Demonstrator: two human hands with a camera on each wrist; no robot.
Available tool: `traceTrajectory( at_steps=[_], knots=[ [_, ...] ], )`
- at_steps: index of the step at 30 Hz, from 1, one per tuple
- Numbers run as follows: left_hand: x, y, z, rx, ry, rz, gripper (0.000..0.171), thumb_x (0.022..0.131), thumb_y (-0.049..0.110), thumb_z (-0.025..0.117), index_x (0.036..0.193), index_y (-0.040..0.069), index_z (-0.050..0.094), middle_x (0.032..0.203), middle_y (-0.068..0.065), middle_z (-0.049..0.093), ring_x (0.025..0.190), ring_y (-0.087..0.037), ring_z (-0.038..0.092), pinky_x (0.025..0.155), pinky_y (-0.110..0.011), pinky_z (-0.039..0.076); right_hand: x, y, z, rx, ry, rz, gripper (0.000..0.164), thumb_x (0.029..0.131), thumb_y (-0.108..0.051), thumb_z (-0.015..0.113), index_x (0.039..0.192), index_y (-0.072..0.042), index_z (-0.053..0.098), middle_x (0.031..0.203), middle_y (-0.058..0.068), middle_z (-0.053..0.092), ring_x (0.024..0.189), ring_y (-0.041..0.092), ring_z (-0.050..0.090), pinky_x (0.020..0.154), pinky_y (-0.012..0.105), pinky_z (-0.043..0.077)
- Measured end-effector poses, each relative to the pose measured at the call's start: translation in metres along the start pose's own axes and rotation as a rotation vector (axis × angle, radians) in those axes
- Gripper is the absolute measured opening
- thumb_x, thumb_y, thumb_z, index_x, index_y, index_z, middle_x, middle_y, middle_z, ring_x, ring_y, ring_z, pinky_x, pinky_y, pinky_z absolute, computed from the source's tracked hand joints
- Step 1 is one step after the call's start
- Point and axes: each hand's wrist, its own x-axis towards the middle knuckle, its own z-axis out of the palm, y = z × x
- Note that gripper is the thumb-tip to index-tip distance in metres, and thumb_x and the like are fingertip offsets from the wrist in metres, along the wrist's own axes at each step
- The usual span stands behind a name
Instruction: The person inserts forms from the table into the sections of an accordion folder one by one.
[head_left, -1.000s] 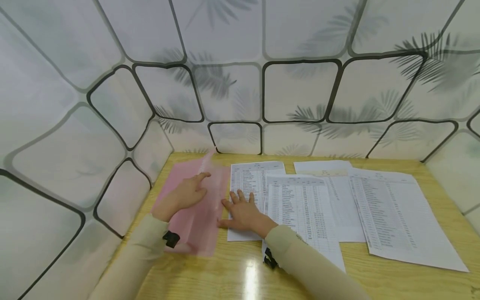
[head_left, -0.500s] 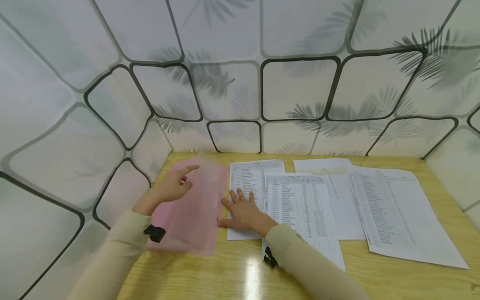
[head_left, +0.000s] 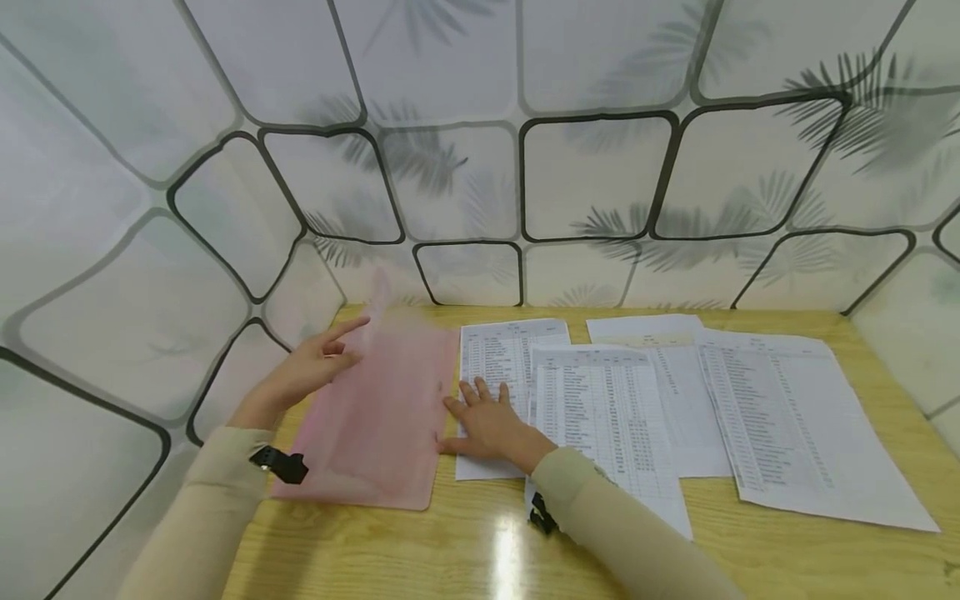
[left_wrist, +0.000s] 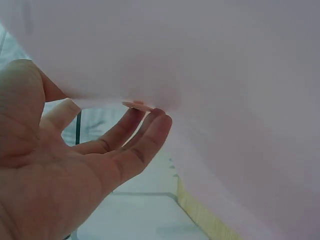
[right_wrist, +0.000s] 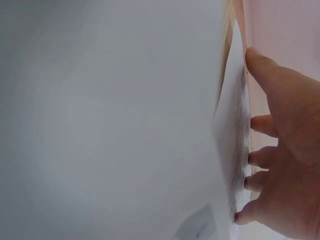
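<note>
A translucent pink plastic file folder [head_left: 375,417] lies at the left of the table, its upper sheet lifted at the left side. My left hand [head_left: 311,371] holds that raised sheet near its edge. In the left wrist view, the left hand [left_wrist: 90,145] has its thumb partly hidden behind the sheet, and its fingertips touch a small round snap button [left_wrist: 137,106]. My right hand [head_left: 487,425] rests with spread fingers on the left printed sheet [head_left: 495,342], its thumb reaching the folder's right edge. The right wrist view shows the right hand [right_wrist: 295,150] with fingers extended.
Another printed sheet [head_left: 600,417] overlaps the left one and lies partly under the right forearm. Further right are a partly covered sheet [head_left: 693,433] and a large printed sheet [head_left: 810,425]. Patterned walls [head_left: 600,183] stand behind and left of the wooden table [head_left: 390,554].
My left hand has moved left, drawing the folder's upper sheet leftward and opening the folder wider. My right hand has stayed in place on the paper.
</note>
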Motion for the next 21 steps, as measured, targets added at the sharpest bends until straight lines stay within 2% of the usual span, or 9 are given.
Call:
traceTrajectory(
  at_steps=[3, 4, 6, 8, 10, 11, 14, 17, 21],
  knots=[
    [-0.003, -0.004, -0.004, -0.061, 0.006, 0.002, 0.068, 0.109, 0.023, 0.058, 0.169, 0.024, 0.026, 0.173, -0.025, 0.018, 0.15, -0.045, 0.03, 0.09, -0.042, 0.041, 0.0, 0.0, 0.001, 0.0, 0.005, -0.004, 0.085, 0.098, -0.072, 0.054, 0.165, -0.022, 0.039, 0.173, 0.017, 0.025, 0.161, 0.045, 0.018, 0.12, 0.077, 0.018],
    [-0.003, -0.006, -0.004, -0.077, 0.007, 0.003, 0.068, 0.109, 0.023, 0.058, 0.169, 0.025, 0.026, 0.174, -0.024, 0.016, 0.147, -0.041, 0.033, 0.091, -0.042, 0.041, 0.0, 0.0, 0.001, 0.001, 0.004, -0.004, 0.085, 0.099, -0.072, 0.054, 0.165, -0.022, 0.038, 0.173, 0.017, 0.025, 0.161, 0.045, 0.018, 0.12, 0.077, 0.017],
    [-0.004, -0.008, -0.005, -0.102, 0.014, 0.001, 0.067, 0.11, 0.023, 0.057, 0.169, 0.025, 0.026, 0.172, -0.024, 0.019, 0.129, -0.034, 0.043, 0.086, -0.038, 0.041, 0.0, 0.001, 0.001, 0.001, 0.004, -0.004, 0.085, 0.099, -0.072, 0.054, 0.165, -0.022, 0.038, 0.173, 0.017, 0.025, 0.161, 0.045, 0.018, 0.12, 0.077, 0.018],
    [-0.004, -0.01, -0.004, -0.126, 0.02, 0.005, 0.067, 0.11, 0.022, 0.057, 0.169, 0.024, 0.026, 0.171, -0.023, 0.021, 0.118, -0.027, 0.045, 0.083, -0.033, 0.042, -0.001, 0.001, 0.001, 0.003, 0.004, -0.002, 0.085, 0.098, -0.072, 0.054, 0.165, -0.022, 0.038, 0.173, 0.017, 0.025, 0.161, 0.044, 0.018, 0.121, 0.076, 0.018],
    [-0.003, -0.012, -0.002, -0.157, 0.027, 0.008, 0.067, 0.11, 0.021, 0.057, 0.169, 0.022, 0.027, 0.168, -0.023, 0.024, 0.107, -0.025, 0.044, 0.078, -0.031, 0.042, -0.001, 0.001, 0.001, 0.01, 0.002, 0.0, 0.085, 0.099, -0.072, 0.054, 0.165, -0.022, 0.037, 0.174, 0.017, 0.024, 0.161, 0.044, 0.017, 0.121, 0.076, 0.017],
    [-0.003, -0.012, -0.001, -0.169, 0.03, 0.008, 0.067, 0.109, 0.02, 0.058, 0.169, 0.022, 0.027, 0.167, -0.023, 0.025, 0.108, -0.026, 0.044, 0.076, -0.03, 0.042, -0.001, 0.001, 0.001, 0.011, 0.004, -0.001, 0.085, 0.099, -0.072, 0.054, 0.165, -0.022, 0.038, 0.174, 0.017, 0.024, 0.161, 0.044, 0.018, 0.121, 0.076, 0.017],
    [-0.001, -0.013, 0.002, -0.187, 0.035, 0.014, 0.067, 0.108, 0.019, 0.059, 0.168, 0.02, 0.028, 0.168, -0.025, 0.024, 0.13, -0.037, 0.042, 0.076, -0.031, 0.041, -0.001, 0.001, 0.001, 0.011, 0.005, -0.003, 0.085, 0.099, -0.071, 0.053, 0.166, -0.022, 0.036, 0.174, 0.016, 0.024, 0.161, 0.044, 0.017, 0.121, 0.076, 0.016],
    [0.0, -0.013, 0.003, -0.167, 0.033, 0.016, 0.068, 0.108, 0.019, 0.059, 0.169, 0.019, 0.028, 0.172, -0.027, 0.017, 0.153, -0.049, 0.024, 0.082, -0.037, 0.04, -0.002, 0.001, 0.001, 0.013, 0.009, -0.004, 0.084, 0.1, -0.071, 0.053, 0.166, -0.021, 0.035, 0.174, 0.017, 0.024, 0.161, 0.044, 0.017, 0.122, 0.076, 0.016],
    [0.0, -0.013, 0.004, -0.157, 0.033, 0.018, 0.069, 0.107, 0.02, 0.061, 0.168, 0.019, 0.029, 0.173, -0.027, 0.015, 0.157, -0.053, 0.017, 0.084, -0.039, 0.04, -0.004, 0.0, -0.001, 0.031, 0.013, -0.004, 0.084, 0.101, -0.07, 0.053, 0.166, -0.021, 0.034, 0.174, 0.019, 0.021, 0.161, 0.045, 0.016, 0.122, 0.076, 0.015]
  ],
)
